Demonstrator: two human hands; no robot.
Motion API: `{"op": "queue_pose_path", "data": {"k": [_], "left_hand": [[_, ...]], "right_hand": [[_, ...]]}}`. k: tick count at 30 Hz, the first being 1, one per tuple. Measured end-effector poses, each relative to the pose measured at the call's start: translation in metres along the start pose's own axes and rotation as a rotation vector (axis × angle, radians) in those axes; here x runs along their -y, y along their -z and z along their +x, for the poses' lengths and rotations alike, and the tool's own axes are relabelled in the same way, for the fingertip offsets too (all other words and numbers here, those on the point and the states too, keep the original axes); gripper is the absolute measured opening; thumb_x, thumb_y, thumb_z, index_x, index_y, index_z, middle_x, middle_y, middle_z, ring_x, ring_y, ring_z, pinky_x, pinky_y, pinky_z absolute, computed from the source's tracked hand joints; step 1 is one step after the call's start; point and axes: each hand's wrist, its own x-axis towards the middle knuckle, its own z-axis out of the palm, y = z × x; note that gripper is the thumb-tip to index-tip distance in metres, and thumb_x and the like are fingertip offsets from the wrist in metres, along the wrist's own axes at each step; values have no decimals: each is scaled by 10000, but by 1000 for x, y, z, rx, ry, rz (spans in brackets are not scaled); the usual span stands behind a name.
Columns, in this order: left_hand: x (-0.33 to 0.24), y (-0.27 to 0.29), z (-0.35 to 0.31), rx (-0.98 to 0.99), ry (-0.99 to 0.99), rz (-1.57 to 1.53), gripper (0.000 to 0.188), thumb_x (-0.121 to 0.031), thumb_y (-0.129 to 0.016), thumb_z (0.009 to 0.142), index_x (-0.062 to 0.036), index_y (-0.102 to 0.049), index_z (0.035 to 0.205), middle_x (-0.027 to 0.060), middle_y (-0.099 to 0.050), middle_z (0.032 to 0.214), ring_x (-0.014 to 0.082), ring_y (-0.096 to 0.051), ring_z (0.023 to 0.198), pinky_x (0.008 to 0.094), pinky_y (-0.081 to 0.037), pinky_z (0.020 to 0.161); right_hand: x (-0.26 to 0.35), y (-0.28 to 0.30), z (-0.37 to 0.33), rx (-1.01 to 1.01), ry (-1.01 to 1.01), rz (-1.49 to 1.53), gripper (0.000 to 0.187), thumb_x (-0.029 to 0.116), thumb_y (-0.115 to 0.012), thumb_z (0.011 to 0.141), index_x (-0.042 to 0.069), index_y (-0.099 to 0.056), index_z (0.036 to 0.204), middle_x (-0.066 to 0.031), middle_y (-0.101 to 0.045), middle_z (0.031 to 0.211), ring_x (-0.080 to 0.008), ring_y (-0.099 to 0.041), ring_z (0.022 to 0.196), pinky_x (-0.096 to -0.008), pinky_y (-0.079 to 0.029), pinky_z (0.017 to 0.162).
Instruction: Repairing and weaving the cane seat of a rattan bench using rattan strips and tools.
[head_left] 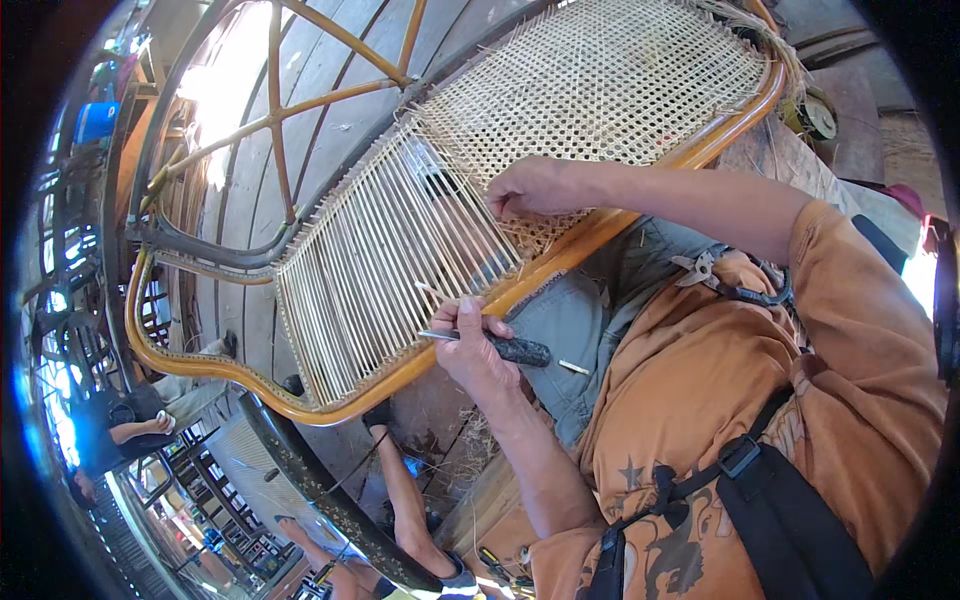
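A curved frame of glossy orange-brown rattan [545, 268] lies across my lap, strung with pale cane strands. Its far right portion is a finished-looking open cane weave [620, 80]; the left portion carries only parallel cane strands [345, 285]. My right hand [525, 188] is closed at the border between the two portions, its fingertips pinching something too thin or hidden to make out. Near the frame's front rail, my left hand [475, 345] grips a metal-shafted hand tool [520, 350] with a dark, rough handle. A short pale strand end [428, 290] sticks up beside its fingers.
A dark bent frame with brown rattan poles [275, 118] stands behind on the plank floor [330, 110]. Another person's leg [405, 490] and a long dark curved frame [310, 480] are below left. Pliers [697, 268] rest against my waist; a small white stick [573, 367] lies on my trousers.
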Motion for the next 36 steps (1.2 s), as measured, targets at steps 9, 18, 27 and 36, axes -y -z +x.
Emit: {"op": "queue_pose_path", "data": {"k": [9, 18, 27, 36], "left_hand": [[2, 4, 18, 42, 36, 8, 151, -120, -620, 841, -36, -495, 847, 77, -581, 730, 109, -486, 452, 232, -421, 398], [11, 7, 24, 41, 85, -58, 156, -107, -624, 833, -34, -489, 853, 88, -587, 728, 108, -484, 445, 230, -414, 389], [9, 7, 21, 41, 83, -61, 134, -133, -609, 847, -36, -517, 833, 66, -574, 730, 110, -490, 476, 236, -427, 407], [11, 12, 22, 80, 76, -134, 143, -126, -615, 844, -34, -505, 828, 81, -581, 750, 114, -491, 466, 237, -429, 401]], "right_hand": [[17, 8, 16, 314, -692, 41, 221, 214, -679, 783, 10, -597, 759, -61, -559, 586, -159, -550, 509, -312, -451, 440], [28, 11, 21, 369, -699, 14, 119, 114, -602, 784, 3, -641, 808, -125, -608, 651, -219, -600, 546, -356, -496, 463], [20, -5, 32, 522, -527, -321, 184, 94, -519, 776, -22, -645, 710, -134, -612, 604, -237, -599, 510, -369, -494, 463], [53, 1, 37, 601, -656, -372, 185, 129, -619, 746, -54, -649, 748, -133, -635, 617, -216, -636, 550, -337, -515, 488]]}}
